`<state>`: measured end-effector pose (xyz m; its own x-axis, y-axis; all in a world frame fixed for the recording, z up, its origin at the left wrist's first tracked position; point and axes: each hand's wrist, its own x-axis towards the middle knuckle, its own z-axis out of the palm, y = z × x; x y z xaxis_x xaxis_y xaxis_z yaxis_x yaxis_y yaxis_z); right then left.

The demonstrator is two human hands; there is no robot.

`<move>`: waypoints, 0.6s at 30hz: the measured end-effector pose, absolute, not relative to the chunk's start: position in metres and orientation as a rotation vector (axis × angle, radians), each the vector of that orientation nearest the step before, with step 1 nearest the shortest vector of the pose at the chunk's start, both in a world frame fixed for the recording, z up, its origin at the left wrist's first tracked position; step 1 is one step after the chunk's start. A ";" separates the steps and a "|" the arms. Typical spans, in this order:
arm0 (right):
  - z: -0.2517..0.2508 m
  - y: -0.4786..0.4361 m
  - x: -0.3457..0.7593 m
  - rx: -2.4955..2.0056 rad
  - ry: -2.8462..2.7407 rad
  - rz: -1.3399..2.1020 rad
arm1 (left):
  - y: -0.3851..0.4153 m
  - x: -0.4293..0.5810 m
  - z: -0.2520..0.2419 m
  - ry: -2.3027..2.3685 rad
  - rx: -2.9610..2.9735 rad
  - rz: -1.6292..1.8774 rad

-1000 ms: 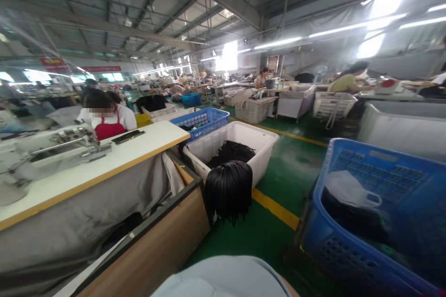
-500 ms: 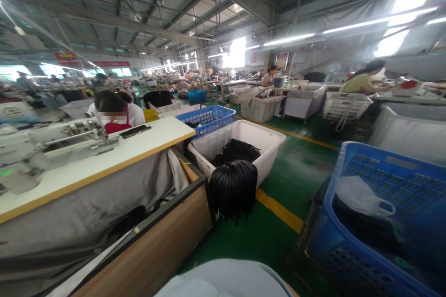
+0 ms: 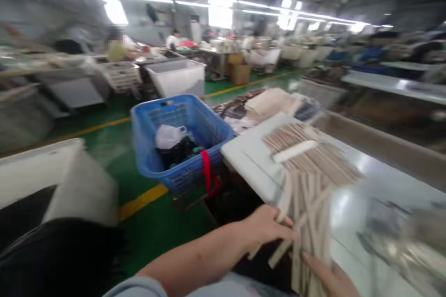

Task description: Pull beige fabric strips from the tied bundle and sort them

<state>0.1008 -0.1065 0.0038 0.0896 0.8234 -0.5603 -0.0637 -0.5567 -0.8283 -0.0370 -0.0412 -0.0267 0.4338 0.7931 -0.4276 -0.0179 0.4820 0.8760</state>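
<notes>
Long beige fabric straps [image 3: 311, 204] hang over the near edge of a white worktable [image 3: 251, 151], their lower ends fanned out and crossing. My left hand [image 3: 263, 227] is closed around some of them at the left side of the bunch. Low at the frame's bottom, my right hand [image 3: 332, 278] grips the same bunch from the right, one finger lying along the straps and the others hidden. Behind them on the tabletop lies a row of similar beige strips [image 3: 324, 160], with a white band [image 3: 295, 151] across it.
A blue plastic basket [image 3: 181, 174] with a white bag and dark items stands left of the table. A white bin [image 3: 94, 190] and black strips [image 3: 62, 255] are at lower left. Beige cloth [image 3: 273, 102] is piled behind the table. Blurred machine parts [image 3: 400, 250] are at right.
The view has swung far to the right, from the black strips and bin to the white table with beige straps. Both my hands have come into view, on the straps.
</notes>
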 end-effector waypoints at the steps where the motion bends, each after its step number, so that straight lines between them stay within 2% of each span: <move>1: 0.001 -0.115 0.108 -1.653 -0.658 1.514 | -0.041 -0.033 -0.026 0.992 0.933 0.615; 5: -0.008 -0.126 0.118 -1.515 -0.434 1.460 | -0.034 -0.035 -0.025 0.879 0.915 0.557; 18: -0.005 -0.129 0.117 -1.403 -0.347 1.417 | -0.039 -0.024 -0.033 0.804 0.797 0.507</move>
